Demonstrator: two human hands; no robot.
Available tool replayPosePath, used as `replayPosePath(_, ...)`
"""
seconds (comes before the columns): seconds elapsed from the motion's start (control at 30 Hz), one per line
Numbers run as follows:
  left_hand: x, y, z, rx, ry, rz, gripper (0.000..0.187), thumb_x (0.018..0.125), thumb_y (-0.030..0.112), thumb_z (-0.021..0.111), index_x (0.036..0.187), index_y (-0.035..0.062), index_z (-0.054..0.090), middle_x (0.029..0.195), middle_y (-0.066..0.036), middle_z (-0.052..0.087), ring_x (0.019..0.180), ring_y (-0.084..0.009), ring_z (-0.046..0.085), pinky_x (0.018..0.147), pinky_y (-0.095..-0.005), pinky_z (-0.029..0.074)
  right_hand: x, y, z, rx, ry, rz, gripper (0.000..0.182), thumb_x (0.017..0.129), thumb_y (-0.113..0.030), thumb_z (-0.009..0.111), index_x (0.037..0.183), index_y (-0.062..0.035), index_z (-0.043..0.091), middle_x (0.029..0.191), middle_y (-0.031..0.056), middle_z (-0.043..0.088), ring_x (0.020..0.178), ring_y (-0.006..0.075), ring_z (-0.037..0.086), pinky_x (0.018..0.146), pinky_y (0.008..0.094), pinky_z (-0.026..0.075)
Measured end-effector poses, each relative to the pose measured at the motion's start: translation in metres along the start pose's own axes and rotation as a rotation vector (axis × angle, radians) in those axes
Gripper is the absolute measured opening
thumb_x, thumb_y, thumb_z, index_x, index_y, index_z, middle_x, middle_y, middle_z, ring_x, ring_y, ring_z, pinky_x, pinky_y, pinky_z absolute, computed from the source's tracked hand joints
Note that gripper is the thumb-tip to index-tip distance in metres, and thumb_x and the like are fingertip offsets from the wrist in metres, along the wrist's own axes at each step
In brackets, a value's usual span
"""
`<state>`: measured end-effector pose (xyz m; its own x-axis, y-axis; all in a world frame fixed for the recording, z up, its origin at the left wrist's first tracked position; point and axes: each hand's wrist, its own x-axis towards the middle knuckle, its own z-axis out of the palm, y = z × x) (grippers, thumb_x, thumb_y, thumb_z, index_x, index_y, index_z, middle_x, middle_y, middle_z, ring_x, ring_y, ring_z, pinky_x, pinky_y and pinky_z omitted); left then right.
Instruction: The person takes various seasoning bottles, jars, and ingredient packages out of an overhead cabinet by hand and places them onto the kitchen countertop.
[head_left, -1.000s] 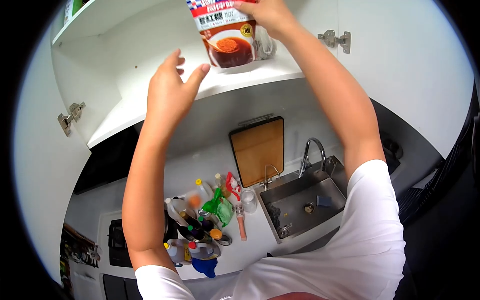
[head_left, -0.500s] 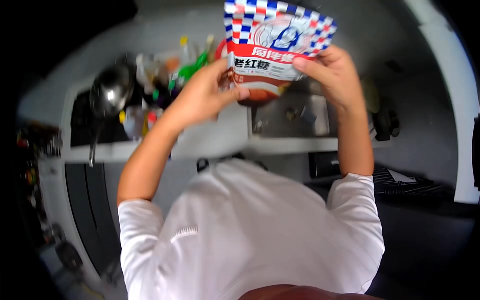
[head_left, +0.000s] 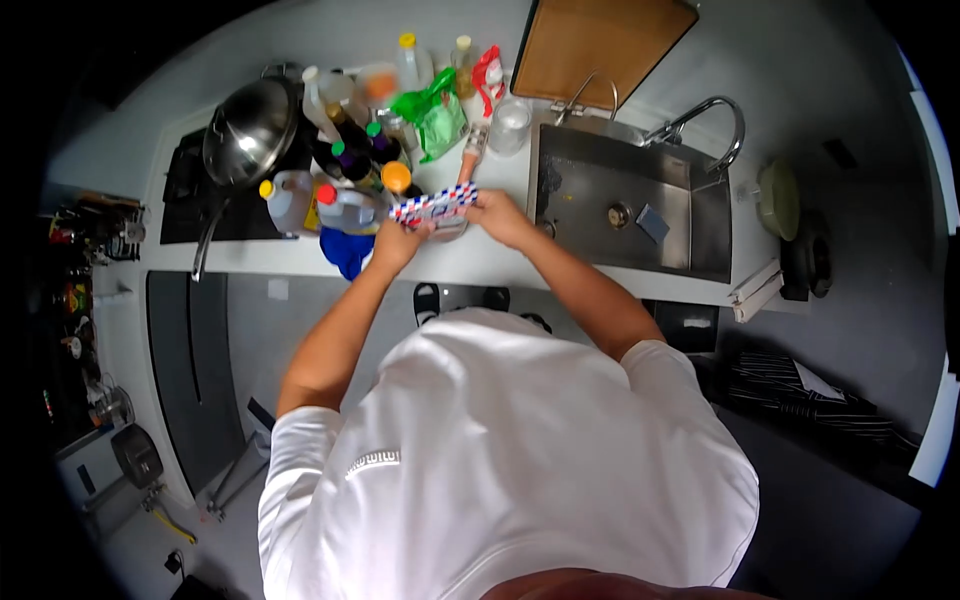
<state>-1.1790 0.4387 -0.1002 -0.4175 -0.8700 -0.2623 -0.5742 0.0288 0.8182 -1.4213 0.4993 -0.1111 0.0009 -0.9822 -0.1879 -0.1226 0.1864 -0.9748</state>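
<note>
A bag with a red, white and blue checkered top (head_left: 434, 206) is held low over the counter's front part, its top edge towards the camera. My left hand (head_left: 402, 245) grips its left end, and my right hand (head_left: 497, 216) pinches its right end. Just left of the bag stand a jug with a red cap (head_left: 348, 210) and a jar with an orange lid (head_left: 397, 179). Beyond it lie a green bag (head_left: 438, 122) and a small clear-topped bottle (head_left: 474, 148). The bag's lower part is mostly hidden.
A steel sink (head_left: 690, 225) with a faucet (head_left: 735, 125) is on the right, a cutting board (head_left: 600, 45) behind it. A lidded wok (head_left: 250, 135) sits on the stove at left, its handle over the counter edge. Several bottles and a glass jar (head_left: 511, 126) crowd the counter.
Both hands have brought the bag down and left from high in view to the counter. Its printed front has tilted away, and more of the counter and sink now shows.
</note>
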Motion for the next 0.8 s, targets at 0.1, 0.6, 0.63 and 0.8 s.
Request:
replayPosePath(0.1, -0.004, -0.021, 0.000, -0.067, 0.190, 0.073, 0.037, 0.083, 0.029, 0.086, 0.101, -0.0011, 0.074, 0.085, -0.014, 0.077, 0.076, -0.0223, 0.072, 0.073, -0.0379, 0.055, 0.023, 0.009, 0.009, 0.113, -0.119, -0.080, 0.025, 0.101, -0.003, 0.064, 0.125, 0.0014, 0.067, 0.113, 0.0030, 0.073, 0.101, 0.0110, 0.066, 0.095, 0.0294, 0.053)
replayPosePath(0.6, -0.031, 0.021, -0.038, 0.002, 0.298, 0.061, 0.047, 0.082, 0.030, 0.087, 0.113, -0.0031, 0.071, 0.098, -0.022, 0.076, 0.089, -0.0328, 0.075, 0.083, -0.0409, 0.057, -0.146, -0.511, -0.144, -0.793, 0.203, -1.021, 0.027, 0.095, -0.021, 0.075, 0.116, -0.0046, 0.075, 0.108, 0.0092, 0.077, 0.095, 0.0195, 0.074, 0.086, 0.0350, 0.059)
replayPosePath(0.63, -0.034, 0.032, -0.041, 0.045, 0.323, 0.081, 0.050, 0.082, 0.031, 0.087, 0.114, -0.0033, 0.070, 0.100, -0.022, 0.075, 0.091, -0.0336, 0.074, 0.084, -0.0414, 0.057, -0.152, -0.548, -0.161, -0.862, 0.461, -1.013, 0.027, 0.095, -0.020, 0.075, 0.116, -0.0031, 0.074, 0.104, 0.0071, 0.077, 0.094, 0.0145, 0.072, 0.084, 0.0327, 0.059)
replayPosePath(0.8, -0.056, 0.095, -0.059, 0.284, 0.532, 0.281, 0.050, 0.084, 0.029, 0.084, 0.118, -0.0036, 0.067, 0.101, -0.019, 0.069, 0.093, -0.0390, 0.068, 0.084, -0.0454, 0.055, -0.048, -0.669, -0.340, -1.485, 1.346, -0.549, 0.023, 0.098, -0.017, 0.067, 0.109, 0.0022, 0.073, 0.100, 0.0126, 0.077, 0.083, 0.0203, 0.073, 0.075, 0.0315, 0.058)
